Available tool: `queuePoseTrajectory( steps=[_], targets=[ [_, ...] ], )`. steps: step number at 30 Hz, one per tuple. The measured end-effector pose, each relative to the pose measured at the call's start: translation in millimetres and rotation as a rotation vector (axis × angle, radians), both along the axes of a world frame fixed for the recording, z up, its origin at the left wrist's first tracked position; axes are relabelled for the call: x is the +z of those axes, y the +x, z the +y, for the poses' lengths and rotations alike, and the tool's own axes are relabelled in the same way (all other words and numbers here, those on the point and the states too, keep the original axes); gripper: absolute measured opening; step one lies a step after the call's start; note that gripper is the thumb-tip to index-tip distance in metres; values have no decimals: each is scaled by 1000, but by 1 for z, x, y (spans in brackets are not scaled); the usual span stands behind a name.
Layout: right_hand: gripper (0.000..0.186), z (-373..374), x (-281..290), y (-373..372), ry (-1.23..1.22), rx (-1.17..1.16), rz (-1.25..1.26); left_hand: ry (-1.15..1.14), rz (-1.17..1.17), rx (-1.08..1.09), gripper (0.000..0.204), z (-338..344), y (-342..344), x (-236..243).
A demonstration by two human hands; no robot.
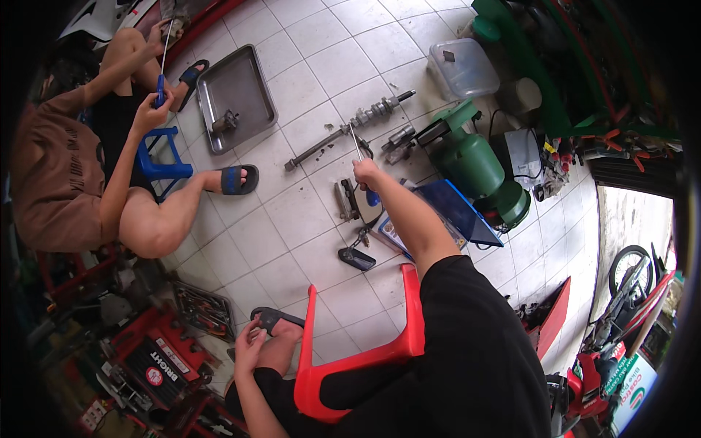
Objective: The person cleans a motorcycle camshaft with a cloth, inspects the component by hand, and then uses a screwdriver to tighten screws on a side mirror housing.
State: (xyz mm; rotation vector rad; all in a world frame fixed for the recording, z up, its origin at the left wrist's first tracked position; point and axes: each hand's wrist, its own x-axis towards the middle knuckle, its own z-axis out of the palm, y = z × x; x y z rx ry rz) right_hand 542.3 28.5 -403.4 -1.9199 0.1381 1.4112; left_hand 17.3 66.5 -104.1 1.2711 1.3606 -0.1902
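My right hand [367,175] is closed round a screwdriver with a blue handle [373,198]. The screwdriver's thin metal blade [355,142] points away from me, its tip against or just above a long metal shaft with a ribbed, stepped section [372,115] on the floor; I cannot tell if they touch. At the lower left, my left hand [250,349] hangs beside my knee, fingers loosely bent and apart, with nothing seen in it. Nearest to my right hand on the floor are a grey metal bracket [345,200] and a small metal cylinder part [399,140].
At left a co-worker holds another blue-handled screwdriver [161,89], near a metal tray [266,87] and a blue stool [164,169]. A blue open case [456,213], green machine [471,164] and clear plastic box [467,77] stand at right. A red stool [414,314] is by me.
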Motion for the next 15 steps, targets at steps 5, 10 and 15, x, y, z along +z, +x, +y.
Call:
queuePoseTrajectory(
  steps=[5, 10, 15],
  targets=[
    [38, -41, 12, -32, -7, -55, 74, -11, 9, -2, 48, -1, -1, -2],
    [37, -65, 11, -50, -9, -108, 118, -23, 17, -16, 49, -1, 1, -5],
    [43, -86, -7, -55, -78, -19, 16, -4, 20, -45, 43, -2, 10, -2]
  ],
)
